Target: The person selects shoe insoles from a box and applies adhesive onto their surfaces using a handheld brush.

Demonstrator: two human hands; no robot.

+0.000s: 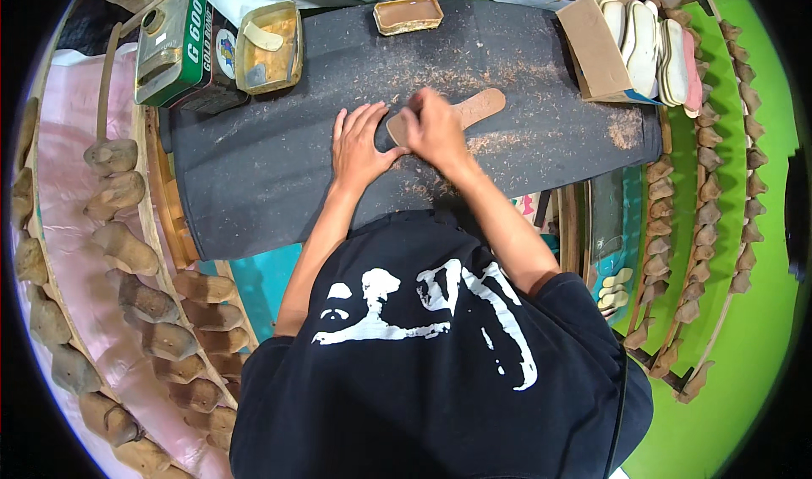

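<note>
A brown shoe-sole-shaped piece [482,109] lies flat and slantwise on the dark cloth of the table [279,158]. Over its nearer left end is my right hand [436,132], its fingers curled and slightly blurred. Whatever that hand grips, if anything, is hidden from view. Beside the same end my left hand [359,151] rests palm down with its fingers stretched, the thumb reaching to the sole's edge. Brown shavings [507,143] are scattered around the sole and farther across the cloth.
A shallow tub of brown stuff [408,14] stands at the far edge. To the far left are a metal can [182,52] and a yellowish tray [269,69]. An open carton [596,52] of pale soles stands far right. Racks of wooden shoe lasts [127,246] flank both sides.
</note>
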